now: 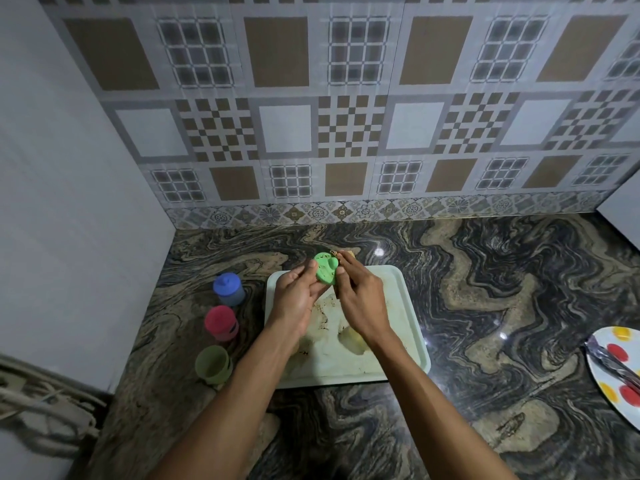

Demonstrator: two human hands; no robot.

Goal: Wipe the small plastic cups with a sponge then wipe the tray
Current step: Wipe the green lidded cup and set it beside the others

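Above the far end of a pale green tray (408, 313), my left hand (298, 296) grips a small bright green plastic lid or cup piece (325, 270). My right hand (360, 296) presses a yellowish sponge (346, 255) against it; most of the sponge is hidden by my fingers. The tray's floor is smeared with brownish dirt. Left of the tray three small cups stand on the counter in a row: a blue lidded cup (228, 289), a red cup (220, 322) and an open green cup (212, 363).
A dark marbled stone counter (485, 289) runs to a tiled back wall and a plain wall on the left. A white plate with red and yellow dots (616, 372), holding metal cutlery, lies at the right edge. Cables lie at the lower left.
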